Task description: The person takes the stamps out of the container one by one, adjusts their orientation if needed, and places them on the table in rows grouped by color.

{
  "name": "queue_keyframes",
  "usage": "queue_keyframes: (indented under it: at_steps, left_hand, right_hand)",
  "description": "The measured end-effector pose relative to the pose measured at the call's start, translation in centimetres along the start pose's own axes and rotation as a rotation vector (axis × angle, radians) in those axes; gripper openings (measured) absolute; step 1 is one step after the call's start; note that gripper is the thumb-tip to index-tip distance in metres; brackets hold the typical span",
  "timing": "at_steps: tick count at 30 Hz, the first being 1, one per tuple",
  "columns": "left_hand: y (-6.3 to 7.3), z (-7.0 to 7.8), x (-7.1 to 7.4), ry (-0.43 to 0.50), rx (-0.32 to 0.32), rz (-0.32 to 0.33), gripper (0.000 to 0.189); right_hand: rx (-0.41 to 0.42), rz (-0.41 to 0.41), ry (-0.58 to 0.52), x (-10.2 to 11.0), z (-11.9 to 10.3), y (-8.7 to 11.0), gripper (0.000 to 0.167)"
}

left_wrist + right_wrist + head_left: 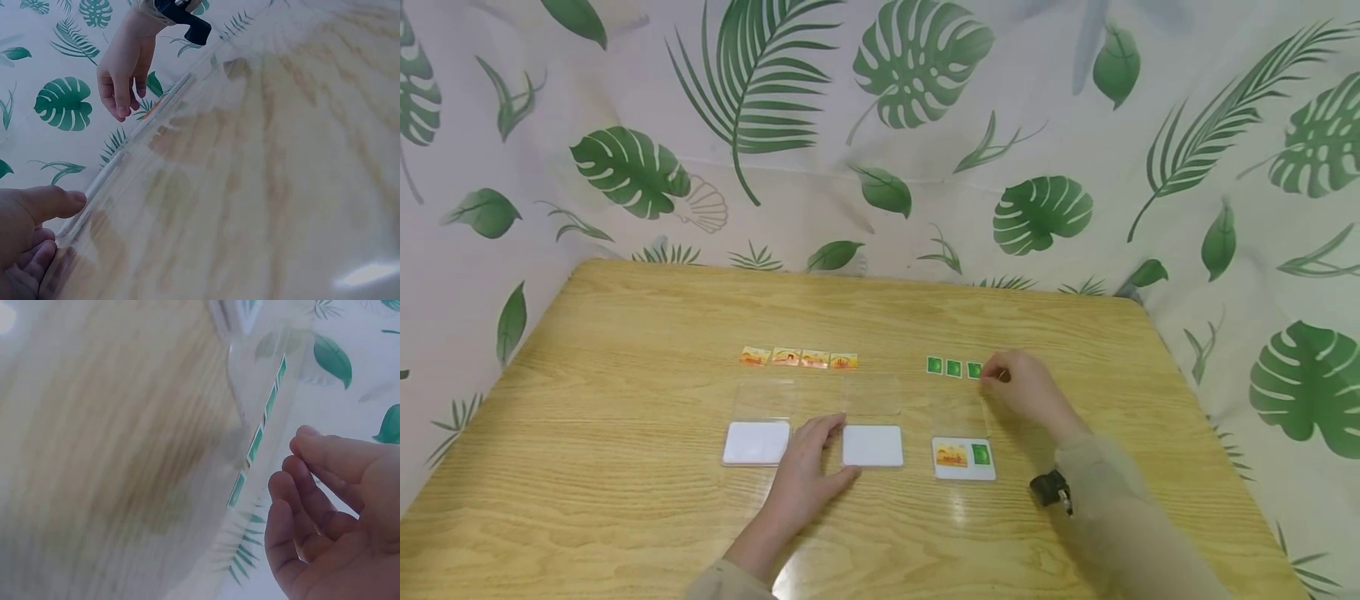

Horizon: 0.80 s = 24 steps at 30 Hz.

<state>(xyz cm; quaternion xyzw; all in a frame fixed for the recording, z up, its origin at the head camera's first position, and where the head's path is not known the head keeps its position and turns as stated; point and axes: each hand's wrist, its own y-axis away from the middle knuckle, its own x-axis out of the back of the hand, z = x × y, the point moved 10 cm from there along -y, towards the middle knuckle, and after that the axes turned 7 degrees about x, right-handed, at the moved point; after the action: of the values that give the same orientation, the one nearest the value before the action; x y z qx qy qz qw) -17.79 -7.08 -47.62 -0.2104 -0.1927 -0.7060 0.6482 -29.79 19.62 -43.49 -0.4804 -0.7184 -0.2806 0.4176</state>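
Observation:
Three white tiles in flat clear cases form a row: the left tile [757, 443], the middle tile [872, 446] and the right tile [963, 472]. My left hand [807, 468] rests at the middle tile's left end, thumb by its front corner, fingers by its back corner. An orange picture sticker [951, 455] and a green sticker [981, 454] lie on the right tile. Bent over the end of a short row of green stickers [953, 368], my right hand [1026, 387] has thumb and forefinger together beside the rightmost one. In the right wrist view nothing shows between those fingertips.
Behind the tiles lie clear plastic panels [764, 400]. A row of orange picture stickers [815, 358] lies farther back on the left of the wooden table [625, 500]. A leaf-patterned cloth [925, 150] hangs along the table's back and right edges.

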Motion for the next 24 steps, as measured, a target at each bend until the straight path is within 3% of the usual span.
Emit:
queue_keyframes:
  at_steps: [5, 13, 19, 24]
  left_hand:
    - [0.0, 0.1, 0.0, 0.033, 0.020, 0.006, 0.069]
    - [-0.1, 2.2, -0.3, 0.093, -0.064, 0.028, 0.068]
    - [-0.5, 3.8, -2.2, 0.136, -0.092, 0.009, 0.068]
    - [-0.6, 5.0, -4.4, 0.177, -0.077, -0.055, 0.071]
  right_hand:
    - [0.013, -0.014, -0.034, -0.6, -0.6, 0.8, 0.006]
    - [0.006, -0.023, -0.065, -1.2, -0.8, 2.0, 0.004]
    - [0.026, -0.010, -0.070, -1.3, -0.7, 2.6, 0.004]
    - [0.064, -0.001, -0.047, -1.3, -1.2, 2.9, 0.005]
